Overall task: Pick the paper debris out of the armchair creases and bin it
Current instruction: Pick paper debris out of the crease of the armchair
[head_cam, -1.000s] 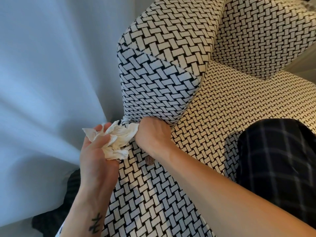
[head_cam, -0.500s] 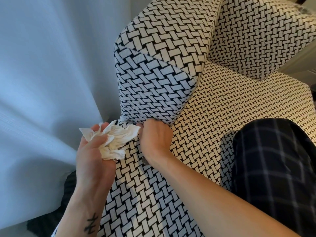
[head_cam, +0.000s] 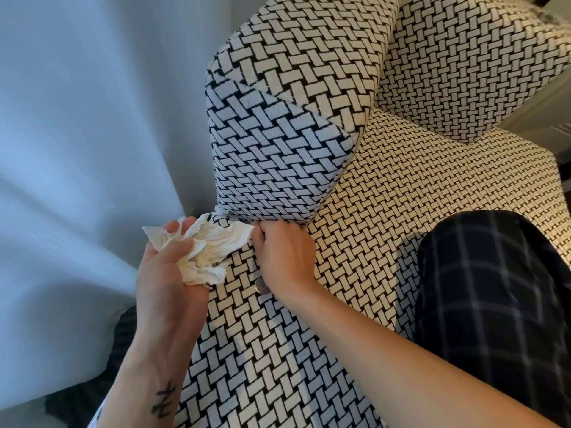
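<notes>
1. The left hand (head_cam: 173,273) is cupped palm-up beside the chair front. Its fingers are curled round a crumpled paper wad (head_cam: 210,251), which it holds firmly.
2. The right hand (head_cam: 284,257) is fisted, knuckles up, with its fingertips against the crease (head_cam: 296,225) where the armrest (head_cam: 278,143) meets the seat (head_cam: 417,196). The wad's right corner touches those fingertips. I cannot tell whether they pinch that corner, a separate scrap or nothing.
3. The step in hand looks like working paper out of this crease. To do it well, pull slowly along the line of the crease rather than straight out, because thin paper tears and leaves bits wedged.
4. Keep the left hand just below to catch loose pieces, then add anything freed to the wad.
5. A small round disc (head_cam: 262,286), perhaps a coin, lies on the seat front, partly under the right wrist. It is not paper, so leave it out of the wad.
6. Further out are the rest of the armchair (head_cam: 463,72), a pale curtain (head_cam: 77,149) on the left and a checked trouser leg (head_cam: 494,319) on the seat.
7. No bin is in view, so binning is not yet done.
</notes>
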Motion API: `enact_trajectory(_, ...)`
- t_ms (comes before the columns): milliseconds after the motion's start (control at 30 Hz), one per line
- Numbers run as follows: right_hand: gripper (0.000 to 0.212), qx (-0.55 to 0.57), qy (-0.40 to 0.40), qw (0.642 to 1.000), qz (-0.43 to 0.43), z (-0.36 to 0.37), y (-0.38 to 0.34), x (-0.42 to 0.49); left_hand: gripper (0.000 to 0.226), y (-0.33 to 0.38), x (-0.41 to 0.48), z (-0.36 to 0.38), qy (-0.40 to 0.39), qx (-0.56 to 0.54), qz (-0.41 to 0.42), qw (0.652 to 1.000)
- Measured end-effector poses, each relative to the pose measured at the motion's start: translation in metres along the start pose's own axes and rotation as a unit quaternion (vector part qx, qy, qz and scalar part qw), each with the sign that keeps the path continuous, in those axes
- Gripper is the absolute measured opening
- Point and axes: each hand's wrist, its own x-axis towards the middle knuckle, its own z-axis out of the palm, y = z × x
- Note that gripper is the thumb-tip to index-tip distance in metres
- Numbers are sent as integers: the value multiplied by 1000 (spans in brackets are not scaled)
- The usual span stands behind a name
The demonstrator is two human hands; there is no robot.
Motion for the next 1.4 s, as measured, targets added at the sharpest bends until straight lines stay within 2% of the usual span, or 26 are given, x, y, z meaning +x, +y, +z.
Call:
enact_trajectory(133,37,-26,-23,999,5,-6,-5,4,34,0,1,-1,0,2,-1,1000)
enact_trajectory(300,9,-54,-142,988,-2,-22,-17,19,35,-2,3,-1,-2,-5,-1,1000)
enact_trajectory(367,8,-60,-162,985,15,-19,-25,24,35,-2,3,0,1,-4,1,1000)
enact_trajectory(467,14,-59,-159,984,47,-11,-33,30,35,-1,4,-1,5,-7,1,1000)
enact_trajectory(667,28,-31,-93,987,128,-3,-31,25,36,-2,5,-3,3,13,2,1000)
enact_trajectory(767,28,-15,-70,989,132,-2,-23,19,36,-3,6,-3,3,5,-1,1000)
enact_trajectory(967,14,-91,-146,982,75,-11,-30,28,35,-3,5,-2,7,-10,-1,1000)
enact_trajectory(1033,31,-89,-163,978,98,-8,-38,33,34,-4,5,-2,9,-9,1,1000)
enact_trajectory(1100,40,-66,-170,974,138,-4,-43,36,34,-3,6,-3,7,-7,1,1000)
enact_trajectory(1233,39,20,-178,963,203,0,-46,38,33,-4,7,-4,3,-10,0,1000)
enact_trajectory(1400,35,60,-153,956,242,2,-42,33,33,-4,6,-2,4,-7,0,1000)
